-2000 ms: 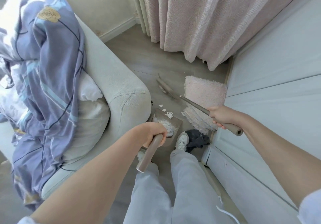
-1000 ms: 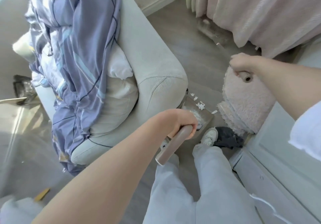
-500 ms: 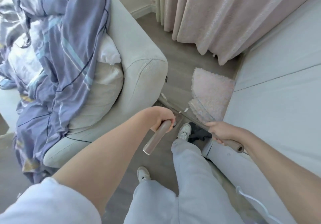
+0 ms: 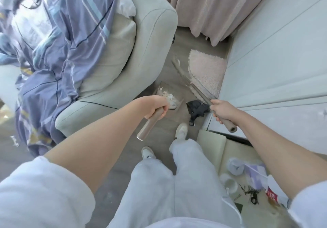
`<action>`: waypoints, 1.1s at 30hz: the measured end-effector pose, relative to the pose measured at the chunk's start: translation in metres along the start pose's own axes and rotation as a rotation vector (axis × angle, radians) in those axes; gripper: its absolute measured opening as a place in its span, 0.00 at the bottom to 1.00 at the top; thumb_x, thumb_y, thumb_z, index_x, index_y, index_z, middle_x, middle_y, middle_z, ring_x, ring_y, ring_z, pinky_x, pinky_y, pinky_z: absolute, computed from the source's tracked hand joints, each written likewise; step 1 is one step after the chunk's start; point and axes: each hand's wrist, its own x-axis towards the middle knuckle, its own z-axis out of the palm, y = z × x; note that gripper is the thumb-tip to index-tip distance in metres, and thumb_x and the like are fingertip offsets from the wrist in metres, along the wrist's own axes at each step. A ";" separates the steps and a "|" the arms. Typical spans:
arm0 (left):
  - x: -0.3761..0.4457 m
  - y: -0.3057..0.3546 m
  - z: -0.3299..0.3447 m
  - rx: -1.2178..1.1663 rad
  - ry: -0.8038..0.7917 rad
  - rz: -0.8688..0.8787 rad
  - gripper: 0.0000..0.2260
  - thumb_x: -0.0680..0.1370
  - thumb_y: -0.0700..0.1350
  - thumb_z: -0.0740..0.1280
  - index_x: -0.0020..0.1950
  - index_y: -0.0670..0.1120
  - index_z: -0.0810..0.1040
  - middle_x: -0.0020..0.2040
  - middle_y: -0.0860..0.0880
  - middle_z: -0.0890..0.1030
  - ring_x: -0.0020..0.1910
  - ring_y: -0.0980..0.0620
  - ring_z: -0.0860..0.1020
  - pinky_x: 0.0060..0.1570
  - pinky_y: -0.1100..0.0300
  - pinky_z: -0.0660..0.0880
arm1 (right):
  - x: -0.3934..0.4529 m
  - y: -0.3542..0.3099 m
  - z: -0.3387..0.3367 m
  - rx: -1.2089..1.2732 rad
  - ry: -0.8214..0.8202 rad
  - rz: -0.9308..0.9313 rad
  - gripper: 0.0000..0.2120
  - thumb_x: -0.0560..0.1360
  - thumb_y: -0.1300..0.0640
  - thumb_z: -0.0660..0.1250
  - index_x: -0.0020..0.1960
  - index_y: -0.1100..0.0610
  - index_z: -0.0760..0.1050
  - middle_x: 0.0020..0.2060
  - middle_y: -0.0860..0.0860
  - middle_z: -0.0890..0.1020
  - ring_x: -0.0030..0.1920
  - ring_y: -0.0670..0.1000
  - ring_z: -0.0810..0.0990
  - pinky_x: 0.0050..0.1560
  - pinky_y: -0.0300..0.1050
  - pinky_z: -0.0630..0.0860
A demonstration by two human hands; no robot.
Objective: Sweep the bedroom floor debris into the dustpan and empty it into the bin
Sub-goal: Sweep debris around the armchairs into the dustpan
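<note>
Head view: left hand [image 4: 156, 108] grips the dustpan [image 4: 169, 93] handle, pan on the floor [image 4: 180, 38] against the sofa [image 4: 152, 38] corner, white debris [image 4: 168, 97] inside. Right hand [image 4: 221, 111] grips the broom [image 4: 191, 84], angled along the pink rug [image 4: 207, 70] edge. A narrow floor strip stays open between sofa and white cabinet [image 4: 274, 59].

Both hands [image 4: 156, 108] fisted, arms outstretched
</note>
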 end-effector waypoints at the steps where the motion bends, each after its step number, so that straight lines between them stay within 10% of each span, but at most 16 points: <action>1: -0.004 -0.009 0.000 0.016 -0.001 -0.007 0.12 0.68 0.32 0.61 0.48 0.44 0.74 0.33 0.46 0.73 0.26 0.53 0.71 0.31 0.65 0.70 | -0.002 0.001 0.002 -0.004 0.003 0.011 0.27 0.81 0.59 0.57 0.79 0.51 0.57 0.33 0.55 0.72 0.26 0.50 0.69 0.20 0.36 0.67; 10: 0.033 -0.059 0.009 0.222 0.019 -0.141 0.15 0.68 0.31 0.59 0.51 0.42 0.74 0.34 0.45 0.72 0.24 0.50 0.69 0.26 0.64 0.70 | 0.060 0.029 0.020 -0.241 -0.065 0.113 0.21 0.79 0.66 0.51 0.72 0.64 0.64 0.33 0.57 0.72 0.28 0.53 0.69 0.30 0.41 0.67; 17: 0.040 -0.058 0.011 0.289 0.045 -0.147 0.19 0.62 0.30 0.59 0.50 0.43 0.73 0.32 0.46 0.70 0.26 0.50 0.67 0.37 0.64 0.68 | 0.029 0.084 0.020 -0.130 -0.136 0.159 0.23 0.81 0.60 0.55 0.75 0.51 0.63 0.31 0.55 0.72 0.24 0.50 0.69 0.22 0.35 0.65; 33: 0.035 -0.064 0.022 0.262 0.089 -0.177 0.15 0.65 0.31 0.58 0.48 0.43 0.73 0.34 0.46 0.70 0.24 0.51 0.67 0.28 0.66 0.67 | 0.015 0.120 0.023 -0.078 -0.213 0.162 0.25 0.79 0.58 0.55 0.75 0.44 0.64 0.31 0.53 0.73 0.21 0.48 0.70 0.23 0.37 0.68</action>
